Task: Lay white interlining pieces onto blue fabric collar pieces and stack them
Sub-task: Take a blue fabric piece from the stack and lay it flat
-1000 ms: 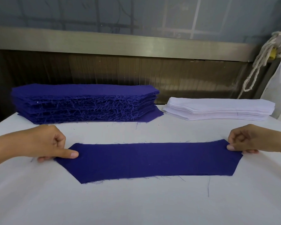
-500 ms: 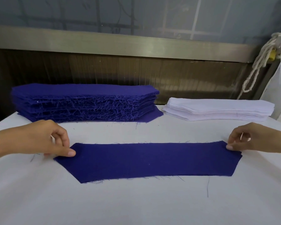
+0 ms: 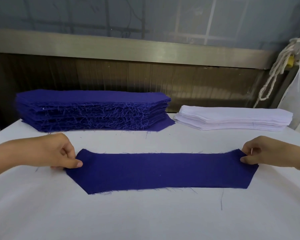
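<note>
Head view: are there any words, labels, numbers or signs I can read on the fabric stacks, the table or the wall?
No readable text anywhere in this view.
blue collar piece: plain, no print or tag.
blue stack and white interlining stack: no labels visible.
yellow piece by the rope: too blurred to tell if it bears lettering.

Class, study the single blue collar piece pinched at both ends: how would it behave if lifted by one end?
Probably floppy: the blue collar piece lies flat, bending where the left hand and right hand pinch its ends, so it would likely droop. Probably light: one thin layer. Its frayed edges may shed threads.
</note>
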Tool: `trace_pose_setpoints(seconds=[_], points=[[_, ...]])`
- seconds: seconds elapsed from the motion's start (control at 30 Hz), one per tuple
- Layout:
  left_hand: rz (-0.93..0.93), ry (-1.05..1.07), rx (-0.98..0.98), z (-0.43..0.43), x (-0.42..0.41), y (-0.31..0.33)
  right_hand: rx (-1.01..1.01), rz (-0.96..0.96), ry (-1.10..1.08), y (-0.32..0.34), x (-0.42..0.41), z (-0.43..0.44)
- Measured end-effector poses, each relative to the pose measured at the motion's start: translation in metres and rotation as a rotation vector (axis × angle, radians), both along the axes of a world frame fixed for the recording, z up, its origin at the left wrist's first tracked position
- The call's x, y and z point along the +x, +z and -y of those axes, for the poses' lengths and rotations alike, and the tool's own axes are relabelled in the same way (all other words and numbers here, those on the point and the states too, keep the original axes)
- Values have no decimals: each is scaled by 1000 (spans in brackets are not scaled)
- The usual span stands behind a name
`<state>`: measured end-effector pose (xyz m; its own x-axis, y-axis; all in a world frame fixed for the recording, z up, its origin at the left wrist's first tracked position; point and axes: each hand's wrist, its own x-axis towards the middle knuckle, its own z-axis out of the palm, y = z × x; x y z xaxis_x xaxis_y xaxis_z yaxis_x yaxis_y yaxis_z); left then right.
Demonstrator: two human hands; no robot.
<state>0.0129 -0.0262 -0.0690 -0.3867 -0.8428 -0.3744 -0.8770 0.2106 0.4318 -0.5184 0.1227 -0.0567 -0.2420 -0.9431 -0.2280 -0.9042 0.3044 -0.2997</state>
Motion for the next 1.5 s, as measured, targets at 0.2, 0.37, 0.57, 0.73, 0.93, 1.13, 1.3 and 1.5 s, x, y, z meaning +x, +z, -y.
trace_pose_setpoints(seconds=[0.2, 0.37, 0.57, 0.73, 0.93, 1.13, 1.3, 1.5], points=[[-60, -109, -25, -3, 0, 5, -213, 313, -176, 2, -3, 7], [-41, -16, 100, 0, 1, 12, -23, 374, -272, 9, -6, -1], [-33, 14, 241, 4, 4, 10, 58, 428, -274, 9, -5, -3], [-40, 1, 262, 4, 6, 12, 30, 475, -317, 19, -20, -4], [-288, 3, 232, -2, -42, 22, -128, 655, -467, 36, -74, -15], [-424, -39, 201, -15, -137, 33, -341, 742, -730, 32, -129, -27], [-468, -21, 237, -16, -203, 28, -468, 622, -900, 13, -161, -30], [-518, 38, 332, -10, -254, 10, -628, 498, -986, -8, -187, -31]])
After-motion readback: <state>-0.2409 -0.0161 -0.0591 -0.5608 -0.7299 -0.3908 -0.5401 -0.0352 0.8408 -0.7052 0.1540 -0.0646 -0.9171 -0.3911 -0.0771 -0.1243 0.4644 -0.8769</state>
